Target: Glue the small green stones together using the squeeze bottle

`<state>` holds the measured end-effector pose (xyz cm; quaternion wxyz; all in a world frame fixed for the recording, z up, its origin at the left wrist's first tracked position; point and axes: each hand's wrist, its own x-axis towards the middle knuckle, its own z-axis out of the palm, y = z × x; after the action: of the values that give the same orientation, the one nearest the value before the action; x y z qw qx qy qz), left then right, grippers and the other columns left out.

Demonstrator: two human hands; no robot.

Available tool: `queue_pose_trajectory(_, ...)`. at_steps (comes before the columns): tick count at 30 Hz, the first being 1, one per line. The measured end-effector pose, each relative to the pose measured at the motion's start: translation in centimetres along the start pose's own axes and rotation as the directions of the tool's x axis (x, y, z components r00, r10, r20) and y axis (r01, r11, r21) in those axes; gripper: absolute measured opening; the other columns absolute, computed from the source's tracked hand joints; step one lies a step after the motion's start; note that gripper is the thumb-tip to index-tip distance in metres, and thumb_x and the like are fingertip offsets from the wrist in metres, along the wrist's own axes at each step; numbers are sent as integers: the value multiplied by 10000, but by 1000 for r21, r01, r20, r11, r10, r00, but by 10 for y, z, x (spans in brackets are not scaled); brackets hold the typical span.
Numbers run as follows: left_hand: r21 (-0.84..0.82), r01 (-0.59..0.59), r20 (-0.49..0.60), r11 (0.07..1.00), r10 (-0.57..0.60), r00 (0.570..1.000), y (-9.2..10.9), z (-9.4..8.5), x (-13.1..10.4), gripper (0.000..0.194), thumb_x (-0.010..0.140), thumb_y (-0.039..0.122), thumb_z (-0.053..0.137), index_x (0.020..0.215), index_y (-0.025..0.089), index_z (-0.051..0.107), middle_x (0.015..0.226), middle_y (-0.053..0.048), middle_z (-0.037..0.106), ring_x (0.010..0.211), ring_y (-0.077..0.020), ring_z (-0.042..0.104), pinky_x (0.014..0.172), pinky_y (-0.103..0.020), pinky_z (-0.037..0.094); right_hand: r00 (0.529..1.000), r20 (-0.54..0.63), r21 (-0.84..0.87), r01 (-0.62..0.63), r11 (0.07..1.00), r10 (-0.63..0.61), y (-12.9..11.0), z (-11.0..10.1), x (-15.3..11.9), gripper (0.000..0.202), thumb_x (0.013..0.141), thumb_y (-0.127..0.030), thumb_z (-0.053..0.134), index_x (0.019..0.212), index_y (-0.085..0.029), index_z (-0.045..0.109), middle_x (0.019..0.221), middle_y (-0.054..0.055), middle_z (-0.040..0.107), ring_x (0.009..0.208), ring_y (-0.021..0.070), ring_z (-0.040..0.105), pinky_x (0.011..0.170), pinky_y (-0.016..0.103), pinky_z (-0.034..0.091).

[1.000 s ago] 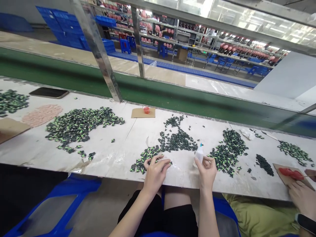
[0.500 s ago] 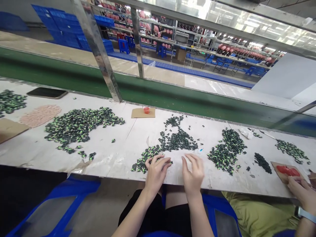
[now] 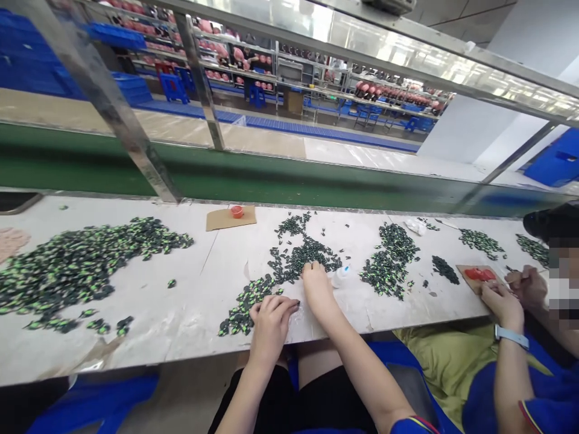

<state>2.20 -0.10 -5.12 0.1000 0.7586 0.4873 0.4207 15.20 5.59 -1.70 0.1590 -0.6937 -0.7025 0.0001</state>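
My left hand [image 3: 272, 320] hovers at the front of the white table, thumb and fingertips pinched on a small dark piece. Just left of it lies a pile of small black-and-green pieces [image 3: 244, 306]. My right hand [image 3: 318, 288] reaches into the near edge of a pile of small dark pieces [image 3: 312, 250]. Its fingers are bent together there, and whatever they grip is hidden. Right beside this hand stands a small white bottle with a blue tip [image 3: 341, 276], partly covered by the hand.
Left lies a large black-and-green pile [image 3: 90, 259]. At the back, a red cup [image 3: 236, 211] sits on cardboard [image 3: 215, 221]. More black-and-green pieces [image 3: 389, 259] lie right. Further right, a co-worker's hands [image 3: 504, 304] work by red material on cardboard. A metal post [image 3: 131, 138] rises behind the table.
My right hand has moved forward and left from above the table to the dark pile. My left hand keeps its pinch. The view has swung right, showing more of the co-worker.
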Motion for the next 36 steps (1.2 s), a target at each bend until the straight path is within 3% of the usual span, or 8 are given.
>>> queue_pose_trajectory(11, -129, 83, -93, 988, -95, 991, 4, -7, -1, 217, 932, 245, 484, 926, 231, 701, 840, -47, 737, 847, -223, 641, 776, -370, 396, 998, 17, 17, 55, 998, -55, -3, -10, -6, 277, 852, 37, 424, 977, -100, 629, 905, 149, 635, 867, 246, 605, 772, 362, 521)
queue_pose_trajectory(15, -322, 114, -145, 940, -168, 975, 6, -11, 2, 230, 928, 281, 496, 966, 218, 714, 838, -54, 725, 828, -206, 625, 768, -356, 471, 997, -13, 222, 82, 972, -82, 4, -25, -19, 331, 891, -45, 445, 1142, -156, 631, 957, 114, 658, 888, 225, 635, 798, 359, 536)
queue_pose_trajectory(17, -408, 155, -141, 900, -230, 963, 8, -16, 5, 223, 918, 282, 515, 973, 221, 722, 854, -55, 723, 847, -200, 624, 774, -345, 498, 998, -4, 491, 58, 869, -64, 9, -34, -27, 251, 889, -118, 505, 1025, -190, 702, 917, 91, 685, 853, 213, 658, 782, 349, 547)
queue_pose_trajectory(20, -491, 247, -106, 836, -339, 935, 15, -26, 9, 214, 901, 294, 550, 980, 227, 736, 903, -60, 727, 888, -197, 635, 797, -334, 519, 994, 106, 841, -108, 530, 34, 13, -46, -37, 107, 802, -237, 661, 849, -209, 753, 839, 55, 729, 751, 194, 684, 711, 321, 569)
queue_pose_trajectory(23, -546, 305, -65, 780, -402, 913, 23, -34, 12, 202, 879, 296, 587, 978, 229, 749, 932, -64, 729, 911, -195, 649, 818, -325, 527, 968, 211, 942, -238, 236, 136, 14, -50, -42, 147, 654, -305, 784, 764, -210, 765, 702, 29, 734, 626, 181, 678, 613, 301, 573)
queue_pose_trajectory(25, -561, 317, -53, 764, -415, 908, 28, -37, 14, 192, 866, 291, 606, 968, 227, 756, 916, -63, 731, 897, -194, 653, 807, -319, 533, 962, 203, 960, -233, 159, 183, 12, -49, -46, 154, 601, -303, 809, 718, -212, 765, 626, 19, 720, 580, 175, 668, 574, 290, 567)
queue_pose_trajectory(32, -475, 245, -59, 845, -308, 950, 37, -42, 17, 167, 884, 249, 591, 952, 234, 743, 875, -44, 727, 868, -187, 637, 778, -313, 533, 969, 121, 967, -164, 196, 215, 6, -42, -56, 143, 725, -335, 708, 767, -209, 761, 629, 26, 717, 578, 163, 669, 591, 290, 575)
queue_pose_trajectory(36, -335, 187, -79, 924, -225, 971, 35, -39, 16, 182, 908, 213, 556, 993, 219, 717, 883, -48, 724, 874, -199, 620, 790, -343, 502, 990, 118, 942, -137, 306, 80, 6, -47, -60, 199, 813, -346, 626, 879, -202, 747, 763, 45, 732, 710, 177, 697, 693, 300, 578)
